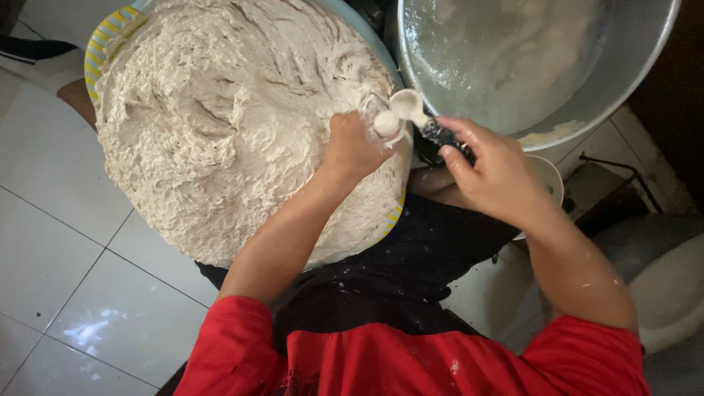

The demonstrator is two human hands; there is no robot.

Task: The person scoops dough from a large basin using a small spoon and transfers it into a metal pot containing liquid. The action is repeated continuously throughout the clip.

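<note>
One dough ball [386,122], squeezed up out of the left hand [352,147], fist closed over the dough mass [235,125] in the striped basin [110,33]; right hand [495,172] clamped on a spoon [411,106] beside it; scoop cleanly under the ball, near the metal bowl [623,88].

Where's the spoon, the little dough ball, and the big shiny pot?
Spoon [405,104], head view, on its dough-coated bowl.
Dough ball [386,122], head view, on its round top, at the left hand's fingertips.
Metal pot [645,59], head view, on its inner wall near the rim.
</note>
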